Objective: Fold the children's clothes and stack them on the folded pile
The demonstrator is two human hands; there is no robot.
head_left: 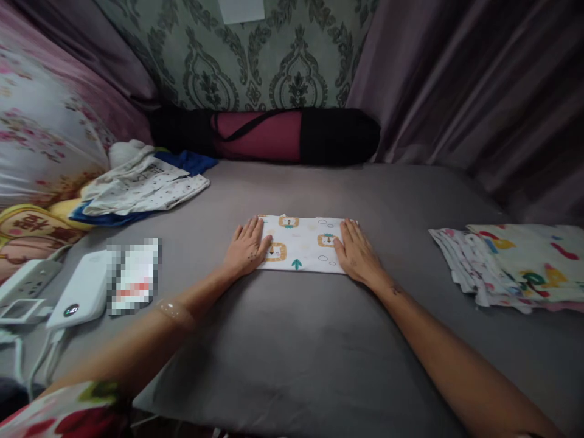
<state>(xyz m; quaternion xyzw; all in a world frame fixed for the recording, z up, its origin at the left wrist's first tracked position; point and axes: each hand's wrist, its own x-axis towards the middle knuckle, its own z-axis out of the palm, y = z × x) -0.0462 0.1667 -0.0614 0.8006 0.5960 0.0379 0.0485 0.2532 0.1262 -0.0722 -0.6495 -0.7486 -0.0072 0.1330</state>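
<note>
Small folded cloth [301,243], white w/ orange lion faces, teal leaf marks & thin oval outlines. Folded to a flat rectangle, long side running L-R, near edge approx. square-on. Lying flat on grey bed [292,340], about mid-surface. L end under left hand [247,248], R end under right hand [358,255], both palm-down w/ fingers spread flat on top; mid section showing between.
</note>
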